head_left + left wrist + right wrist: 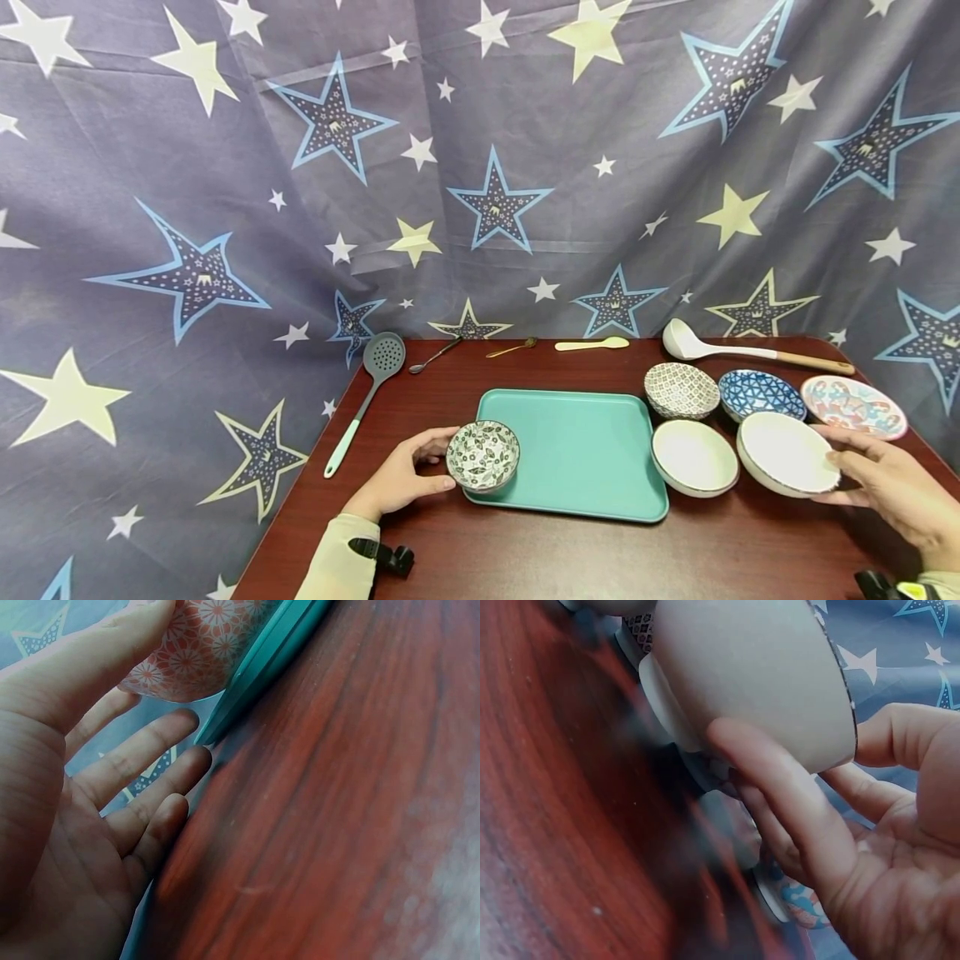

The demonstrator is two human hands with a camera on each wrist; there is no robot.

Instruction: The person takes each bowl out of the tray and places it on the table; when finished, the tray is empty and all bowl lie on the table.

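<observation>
My left hand [408,477] is at the left side of a small bowl [482,456], thumb in front and index finger behind, the other fingers loosely extended in the left wrist view. Black-and-white leaves pattern its inside; its outside is orange-red with white flowers. It overlaps the left end of a teal tray [585,508]. My right hand [888,475] grips a white bowl [787,454] with a thin dark rim by its right side. In the right wrist view, this bowl's foot ring shows above the table, the thumb [780,787] against its outer wall.
Beside the tray stand another white bowl [693,458], a checked bowl [681,390] and a blue patterned bowl [761,394]. A colourful plate [853,406] lies far right. Behind are a ladle [682,340] and several small spoons; a grey skimmer [384,357] lies left.
</observation>
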